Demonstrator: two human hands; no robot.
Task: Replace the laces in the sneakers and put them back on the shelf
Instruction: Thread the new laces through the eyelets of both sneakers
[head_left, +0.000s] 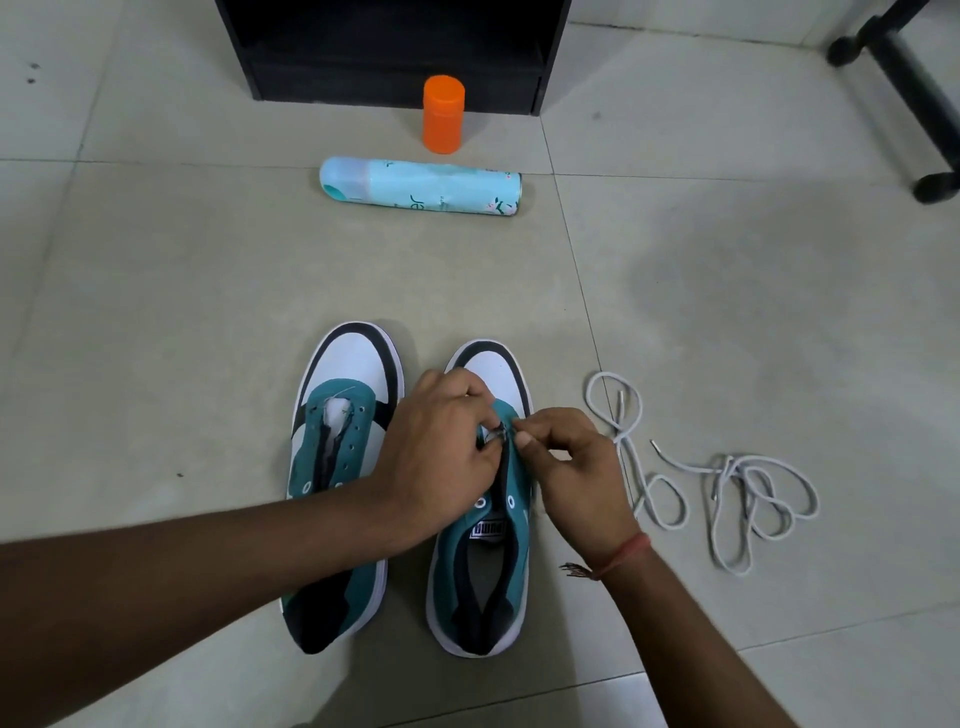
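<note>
1. In the head view, two teal, white and black canvas sneakers stood side by side on the tiled floor (156, 291), toes pointing away: the left sneaker (337, 447) and the right sneaker (483, 566).
2. Neither sneaker showed a lace; the eyelets visible on both were bare.
3. The left hand (441, 447) and the right hand (566, 462) met over the right sneaker's front eyelets, fingers curled and pinching something small there. Whether it was a lace tip could not be made out.
4. Two loose white laces (727, 493) lay tangled on the floor just right of the right sneaker.
5. Judged from this, lacing had barely begun; both sneakers needed threading, then moving to the black shelf (395, 47) farther off.
6. A pale-blue spray can (421, 186) lay on its side before the shelf, with its orange plastic cap (443, 114) standing upright beyond it.
</note>
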